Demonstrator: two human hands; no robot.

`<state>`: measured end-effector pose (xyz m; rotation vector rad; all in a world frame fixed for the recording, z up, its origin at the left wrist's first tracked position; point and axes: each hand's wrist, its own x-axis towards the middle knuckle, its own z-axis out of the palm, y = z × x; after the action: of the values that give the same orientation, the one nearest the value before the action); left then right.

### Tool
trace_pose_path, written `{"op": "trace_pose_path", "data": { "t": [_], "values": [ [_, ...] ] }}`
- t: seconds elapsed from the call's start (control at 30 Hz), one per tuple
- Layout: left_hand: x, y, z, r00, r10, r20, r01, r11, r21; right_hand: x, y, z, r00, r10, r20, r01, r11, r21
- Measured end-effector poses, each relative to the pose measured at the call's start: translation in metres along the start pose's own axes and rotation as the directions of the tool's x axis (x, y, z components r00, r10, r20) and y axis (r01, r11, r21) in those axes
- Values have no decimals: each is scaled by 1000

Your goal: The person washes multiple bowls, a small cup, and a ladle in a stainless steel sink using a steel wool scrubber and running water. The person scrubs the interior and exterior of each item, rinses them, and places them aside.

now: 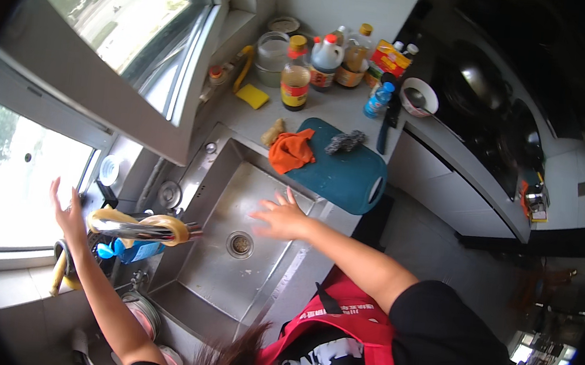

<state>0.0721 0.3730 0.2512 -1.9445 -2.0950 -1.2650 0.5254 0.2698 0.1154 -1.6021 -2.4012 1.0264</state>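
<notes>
My left hand is raised beside the window, left of the faucet, fingers apart and holding nothing. The chrome faucet has a yellowish band wrapped around its spout. With fingers spread and empty, my right hand hovers over the right side of the stainless steel sink. Inside the basin the drain strainer shows, and small bits of residue lie on the bottom. A green cutting board rests beyond my right hand, bearing an orange cloth and a grey scouring pad.
An open window sash juts in at upper left. Behind the faucet stands a blue bottle. Several sauce bottles, a yellow sponge, a knife and a bowl occupy the counter. Stacked dishes sit at lower left.
</notes>
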Motion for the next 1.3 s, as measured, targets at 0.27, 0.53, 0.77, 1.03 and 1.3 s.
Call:
{"op": "trace_pose_path", "data": {
  "t": [0.27, 0.53, 0.77, 1.03, 1.3],
  "values": [
    [-239, 134, 47, 902, 334, -273, -278, 934, 226, -40, 26, 29, 997, 61, 49, -55, 992, -118],
    [-295, 215, 134, 788, -46, 614, -9, 996, 87, -123, 167, -14, 917, 160, -364, -71, 966, 247],
    [-257, 317, 218, 839, 54, 541, -23, 998, -63, -200, 359, -96, 704, 673, -226, -117, 425, 898],
    [-265, 494, 457, 573, 125, 810, 480, 750, -455, -205, 448, -255, 933, 334, 138, 42, -480, 876],
    [-257, 612, 632, 231, -301, 925, 944, 300, -137, -220, 456, -271, 828, 559, 55, -90, 36, 995]
  ]
}}
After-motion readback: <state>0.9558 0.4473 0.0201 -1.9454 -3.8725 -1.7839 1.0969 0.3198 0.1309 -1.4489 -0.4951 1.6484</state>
